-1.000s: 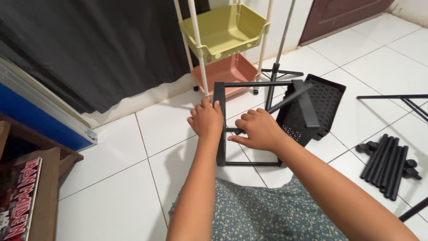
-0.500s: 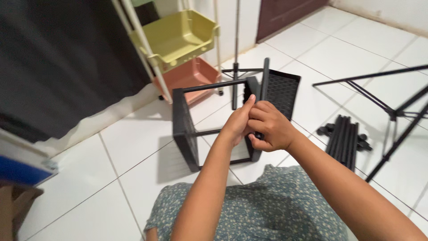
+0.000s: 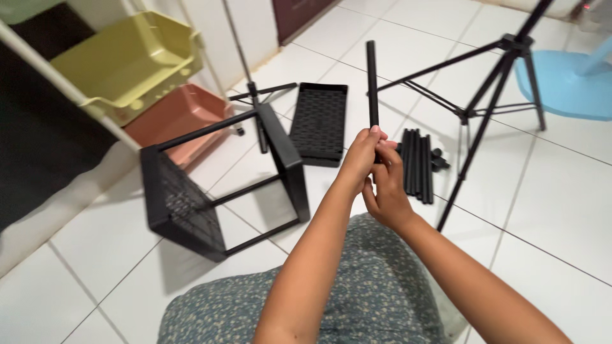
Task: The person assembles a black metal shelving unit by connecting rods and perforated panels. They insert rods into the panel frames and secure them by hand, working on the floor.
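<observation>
Black rod upright, lower end gripped by left hand and right hand, above spare rods on floor.

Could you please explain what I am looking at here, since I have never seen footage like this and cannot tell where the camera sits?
The camera is worn on a person's head and looks down at their own two bare hands. The left hand and right hand together grip a black rod, held upright. On the white tiled floor lie a partly built black rack frame, a black mesh tray and a bundle of black rods. A black tripod stands to the right, and a shelf with yellow bin and pink bin to the left.
</observation>
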